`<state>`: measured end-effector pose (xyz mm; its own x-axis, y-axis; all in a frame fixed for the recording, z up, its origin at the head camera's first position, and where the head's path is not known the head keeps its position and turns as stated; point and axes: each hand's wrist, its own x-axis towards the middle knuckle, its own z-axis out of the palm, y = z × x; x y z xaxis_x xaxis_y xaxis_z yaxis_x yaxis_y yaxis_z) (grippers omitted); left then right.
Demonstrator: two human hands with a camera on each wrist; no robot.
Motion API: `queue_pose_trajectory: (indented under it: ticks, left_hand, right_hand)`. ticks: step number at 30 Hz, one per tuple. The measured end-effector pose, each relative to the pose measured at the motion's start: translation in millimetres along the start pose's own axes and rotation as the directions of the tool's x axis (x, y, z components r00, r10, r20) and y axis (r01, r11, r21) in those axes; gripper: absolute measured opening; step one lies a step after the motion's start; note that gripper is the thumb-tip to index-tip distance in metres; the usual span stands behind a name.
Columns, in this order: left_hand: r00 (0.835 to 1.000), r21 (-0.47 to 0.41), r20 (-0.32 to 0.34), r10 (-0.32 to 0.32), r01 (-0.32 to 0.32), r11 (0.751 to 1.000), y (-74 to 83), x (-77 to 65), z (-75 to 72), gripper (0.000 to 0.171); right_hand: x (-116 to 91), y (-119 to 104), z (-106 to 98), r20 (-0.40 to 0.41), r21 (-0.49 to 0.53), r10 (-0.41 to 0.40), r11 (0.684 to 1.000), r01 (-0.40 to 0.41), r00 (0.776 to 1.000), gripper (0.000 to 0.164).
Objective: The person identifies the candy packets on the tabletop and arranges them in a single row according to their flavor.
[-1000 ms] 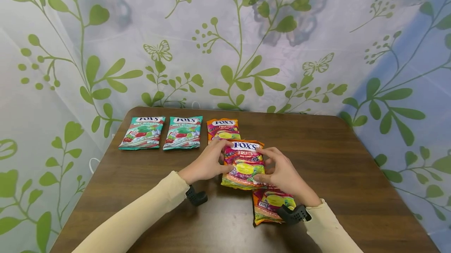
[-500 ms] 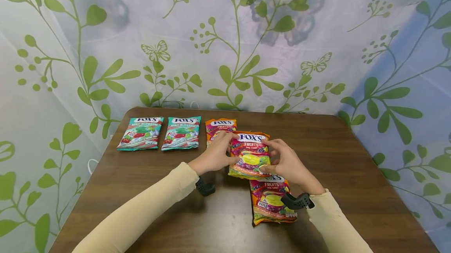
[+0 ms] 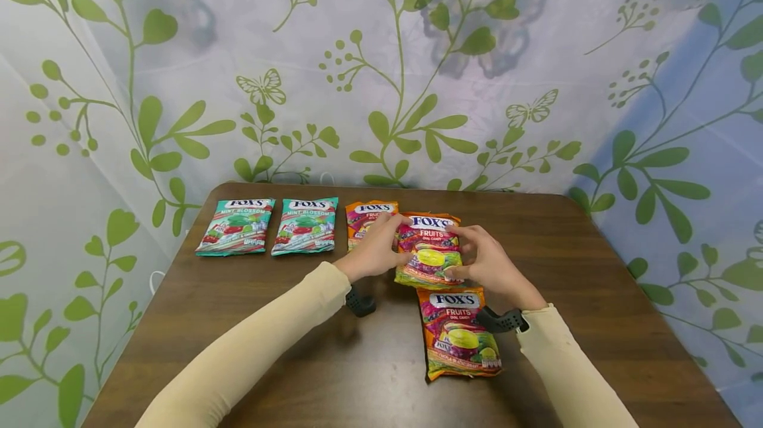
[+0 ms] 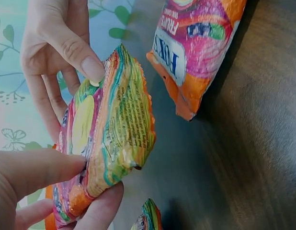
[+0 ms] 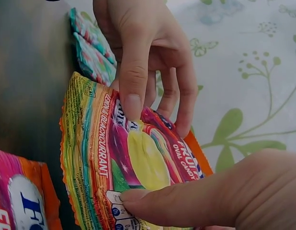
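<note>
Between both hands is an orange-and-magenta bag of fruit candy [image 3: 429,252], held above the table with its printed face up. My left hand [image 3: 377,248] pinches its left side, thumb on the front and fingers beneath, as the left wrist view shows. On the right edge, my right hand [image 3: 493,267] grips it the same way, its thumb [image 5: 157,203] pressing the front. A second fruit candy bag [image 3: 459,342] lies nearer on the table, partly under the right wrist. Another fruit candy bag [image 3: 363,216] lies behind the left hand, which hides part of it.
Two teal mint candy bags [image 3: 235,228] [image 3: 306,226] lie side by side at the table's back left. The brown wooden table [image 3: 596,322] ends at a leaf-patterned cloth [image 3: 357,83] behind it. Dark straps sit on both wrists.
Both hands have carried the fruit candy bag away from me and slightly right. More of the nearer fruit candy bag now shows. The other bags lie where they were.
</note>
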<state>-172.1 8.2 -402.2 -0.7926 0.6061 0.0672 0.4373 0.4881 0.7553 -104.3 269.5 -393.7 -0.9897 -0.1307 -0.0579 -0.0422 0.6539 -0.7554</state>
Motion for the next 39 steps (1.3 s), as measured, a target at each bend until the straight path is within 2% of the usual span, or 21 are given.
queue_pose_trajectory:
  ticks: [10,11,15,17,18,25,31,39]
  left_hand:
    - [1.0,-0.011,0.024,0.019,-0.019,1.0,-7.8,27.2,5.8,0.062]
    - [0.999,-0.007,0.019,0.035,-0.035,0.999,-19.9,35.5,11.3,0.063]
    - [1.0,0.009,0.017,0.02,-0.02,1.0,-22.7,46.1,12.4,0.064]
    - [1.0,0.016,0.013,0.006,-0.006,1.0,-23.3,51.9,14.1,0.065]
    - [1.0,0.019,0.017,-0.017,0.017,1.0,-12.2,49.3,10.0,0.064]
    - [0.997,0.019,0.013,-0.079,0.078,0.997,-8.9,66.7,20.1,0.065]
    - [0.995,-0.011,0.008,-0.097,0.097,0.995,-9.5,77.4,27.9,0.063]
    - [0.993,-0.03,0.012,-0.116,0.116,0.993,-13.7,87.5,32.8,0.062]
  right_hand:
    - [15.6,10.9,-6.1,-0.028,-0.068,0.019,0.997,-0.021,0.999,0.083]
    - [17.9,12.3,-6.5,-0.028,-0.068,0.023,0.997,-0.024,0.999,0.083]
    - [28.4,16.5,-9.1,-0.012,-0.037,0.044,0.998,-0.045,0.999,0.084]
    - [33.7,18.9,-11.5,-0.003,-0.03,0.053,0.998,-0.053,0.999,0.085]
    - [36.4,20.5,-13.1,0.0,-0.03,0.055,0.998,-0.055,0.998,0.085]
    - [49.2,34.4,-23.8,0.011,-0.06,0.041,0.997,-0.041,0.999,0.083]
    - [59.6,44.3,-29.4,0.018,-0.07,0.031,0.997,-0.029,0.999,0.083]
    - [69.7,51.7,-31.2,0.027,-0.042,0.072,0.997,-0.07,0.997,0.082]
